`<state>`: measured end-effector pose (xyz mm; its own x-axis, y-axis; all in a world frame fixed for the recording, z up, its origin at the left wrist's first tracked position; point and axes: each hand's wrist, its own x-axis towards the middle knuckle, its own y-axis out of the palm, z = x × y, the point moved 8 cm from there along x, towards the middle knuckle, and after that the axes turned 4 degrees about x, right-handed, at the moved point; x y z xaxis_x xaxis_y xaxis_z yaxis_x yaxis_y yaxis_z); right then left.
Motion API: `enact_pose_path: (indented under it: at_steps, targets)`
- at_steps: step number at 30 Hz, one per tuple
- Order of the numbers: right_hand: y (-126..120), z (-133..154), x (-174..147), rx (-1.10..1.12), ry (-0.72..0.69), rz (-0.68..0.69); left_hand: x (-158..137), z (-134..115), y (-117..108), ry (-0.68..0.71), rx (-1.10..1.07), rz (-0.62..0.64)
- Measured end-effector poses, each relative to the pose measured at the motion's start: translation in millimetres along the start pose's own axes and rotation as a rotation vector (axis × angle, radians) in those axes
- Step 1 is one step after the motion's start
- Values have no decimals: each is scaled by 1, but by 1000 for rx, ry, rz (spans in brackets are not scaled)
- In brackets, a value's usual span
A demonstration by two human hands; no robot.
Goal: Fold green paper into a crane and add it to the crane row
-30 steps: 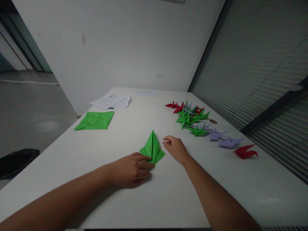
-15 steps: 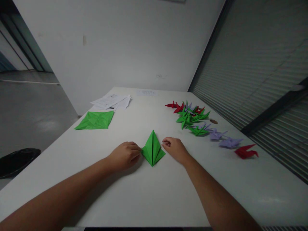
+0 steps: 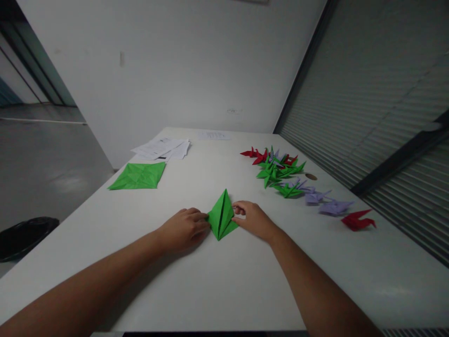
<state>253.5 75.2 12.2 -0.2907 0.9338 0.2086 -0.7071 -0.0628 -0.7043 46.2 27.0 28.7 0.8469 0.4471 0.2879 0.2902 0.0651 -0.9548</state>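
Note:
A green folded paper [image 3: 220, 217] lies on the table in front of me, kite-shaped, with a dark slit down its middle and a point at the top. My left hand [image 3: 185, 228] has its fingers closed on the left corner of this paper. At the right edge is my right hand [image 3: 254, 219], its thumb and forefinger parted and their tips close against the side flap. Whether those tips touch the paper is hard to make out.
On the white table [image 3: 210, 290], a creased green sheet [image 3: 138, 176] lies at left, with printed papers [image 3: 163, 149] behind it. Several green, red and purple paper cranes [image 3: 278, 171] are along the right, ending with a red crane [image 3: 358, 220]. A black-lined bin [image 3: 28, 236] stands left.
The green folded paper has turned slightly, its top point shifting right. My right hand has moved left to the paper's edge, and its thumb and forefinger have spread apart.

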Motion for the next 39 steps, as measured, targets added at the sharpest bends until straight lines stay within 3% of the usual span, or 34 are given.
enact_pose_path:
  at_steps: [8, 13, 24, 39]
  targets:
    - [3, 7, -3, -48, -56, 36, -1, -1, 7, -28, 55, 76]
    - [4, 5, -3, -38, -60, 27, 0, -3, 4, -62, 31, 51]
    - [6, 4, -3, -42, -53, 24, 4, -22, 1, 77, -46, 66]
    - [3, 2, -3, 5, -7, -1, 4, -26, 1, 63, -16, 118]
